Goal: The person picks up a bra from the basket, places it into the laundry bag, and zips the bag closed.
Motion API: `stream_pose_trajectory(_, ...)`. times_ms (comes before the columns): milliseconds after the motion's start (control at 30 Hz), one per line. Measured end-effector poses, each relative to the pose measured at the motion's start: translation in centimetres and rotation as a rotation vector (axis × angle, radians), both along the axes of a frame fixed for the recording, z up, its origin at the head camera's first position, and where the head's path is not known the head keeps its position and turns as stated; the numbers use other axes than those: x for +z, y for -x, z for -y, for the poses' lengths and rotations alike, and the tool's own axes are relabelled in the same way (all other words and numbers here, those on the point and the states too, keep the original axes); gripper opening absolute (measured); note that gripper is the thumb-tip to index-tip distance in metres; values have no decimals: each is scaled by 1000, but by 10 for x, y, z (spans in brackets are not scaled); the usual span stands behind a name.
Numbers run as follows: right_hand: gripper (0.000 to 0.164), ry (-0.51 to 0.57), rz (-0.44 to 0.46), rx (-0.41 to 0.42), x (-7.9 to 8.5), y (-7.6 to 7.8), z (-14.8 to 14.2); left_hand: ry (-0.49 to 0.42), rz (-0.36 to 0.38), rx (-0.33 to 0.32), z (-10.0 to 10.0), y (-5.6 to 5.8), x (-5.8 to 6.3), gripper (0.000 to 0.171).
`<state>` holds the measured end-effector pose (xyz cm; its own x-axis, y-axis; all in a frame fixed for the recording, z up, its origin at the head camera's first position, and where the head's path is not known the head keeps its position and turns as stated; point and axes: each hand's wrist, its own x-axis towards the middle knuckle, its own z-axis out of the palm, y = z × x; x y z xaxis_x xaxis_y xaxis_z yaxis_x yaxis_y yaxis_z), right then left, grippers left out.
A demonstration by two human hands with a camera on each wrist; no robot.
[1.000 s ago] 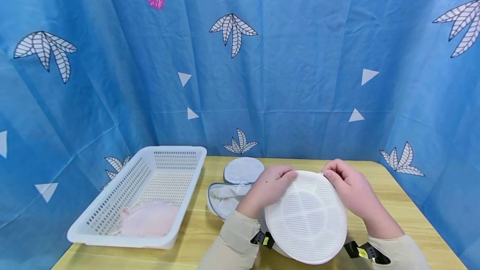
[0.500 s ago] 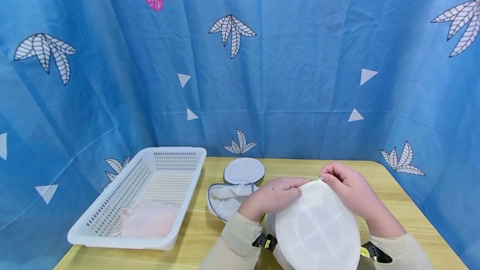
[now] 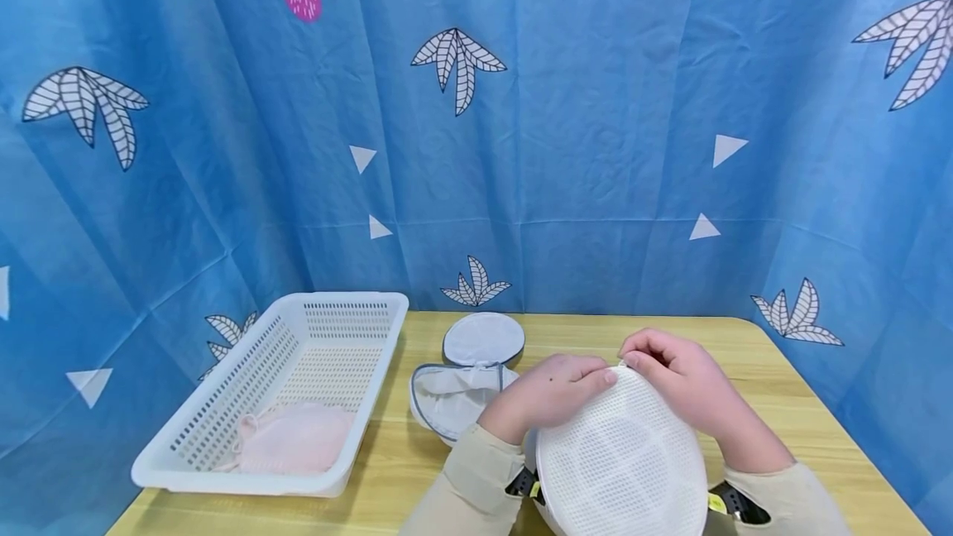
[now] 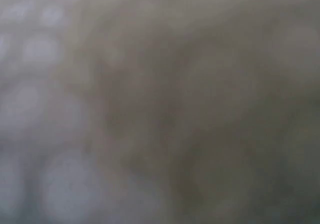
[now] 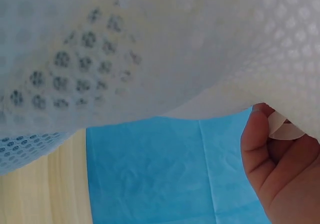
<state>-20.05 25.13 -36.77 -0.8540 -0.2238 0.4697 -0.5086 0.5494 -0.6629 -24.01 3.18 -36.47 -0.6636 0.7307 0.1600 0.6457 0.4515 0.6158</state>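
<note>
Moved: over the last second, both hands have come lower and nearer each other, and the bag has shifted toward the front edge of the table.
Bag: one, white mesh with a round panel point(image 3: 621, 453), held up over the table's front edge, its lower part running out of view.
Hands: two, both on the bag's upper rim, just beside each other.
Left hand point(image 3: 558, 391): gripping the rim at its upper left, thumb over the near face.
Right hand point(image 3: 677, 379): pinching the rim at its top; something small and pale shows by its fingers, too unclear to name.
Sleeves: two, beige point(image 3: 469, 478), each with a dark wristband point(image 3: 744, 507).
Pouch: one, white with grey-blue trim point(image 3: 450, 399), lying open beyond the left forearm, its one round lid point(image 3: 484, 339) laid back toward the table's back edge.
Basket: one, white point(image 3: 231, 482), along the table's left edge.
Cloth: one pink piece point(image 3: 298, 437), in the basket's front end.
Table: one, pale wood point(image 3: 782, 404), rounded at its back right corner.
Curtain: blue, patterned point(image 3: 596, 147), behind the back edge.
</note>
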Motion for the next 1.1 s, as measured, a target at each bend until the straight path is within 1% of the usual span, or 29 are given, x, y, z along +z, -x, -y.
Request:
stream_pose_trajectory(67,9,-6,1,4,1,0,0,13,-17,3,0,0,0,33)
stream_pose_trajectory(167,9,-8,14,22,2,1,-2,11,-17,14,1,2,-1,32)
stream_pose_trajectory(300,10,-8,19,55,4,1,-4,-20,12,30,4,4,-1,31)
stream_pose_trajectory(433,13,-18,-4,68,5,0,-5,-46,46,35,7,5,-1,29)
stream_pose_trajectory(533,13,-24,-26,60,5,0,-6,-61,67,46,9,7,-1,29)
stream_pose_trajectory(633,15,-31,-42,41,4,0,-8,-79,70,68,12,9,0,29)
stream_pose_trajectory(733,15,-34,-59,28,3,1,-10,-105,59,78,16,11,0,29)
stream_pose_trajectory(867,18,-49,-110,27,3,2,-13,-130,44,73,19,13,0,29)
stream_pose_trajectory(967,20,-59,-146,17,4,3,-15,-154,74,87,21,14,0,29)
stream_pose_trajectory(1100,21,-72,-164,-4,5,2,-18,-199,130,117,23,14,1,30)
